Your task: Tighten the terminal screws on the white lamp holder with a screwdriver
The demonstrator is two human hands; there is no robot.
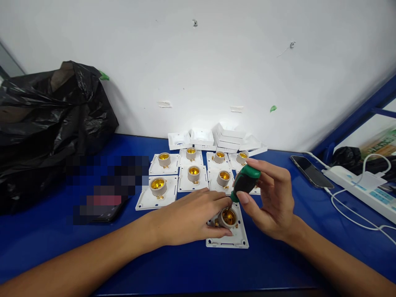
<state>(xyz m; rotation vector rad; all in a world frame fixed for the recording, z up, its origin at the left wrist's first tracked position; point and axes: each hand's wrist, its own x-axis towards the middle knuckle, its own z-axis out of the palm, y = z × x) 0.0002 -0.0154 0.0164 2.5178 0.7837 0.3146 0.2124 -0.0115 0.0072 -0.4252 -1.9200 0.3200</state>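
Blue tabletop [46, 247] against a white wall, with a big black trash bag [46, 123] slumped on the far left. Next over, finished-looking lamp sockets [192, 171] sit in neat rows, probably to keep them sorted. My left hand [192, 218] lies flat on the nearest socket plate [230, 231], fingers pressing it so it won't slide. My right hand [272, 202] is closed around a green screwdriver [244, 181], tip angled down at the socket's side screw. Phone [311, 171] and power strip [361, 187] sit far right.

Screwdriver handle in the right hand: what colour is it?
Green and black; the head view shows the handle in the right hand.
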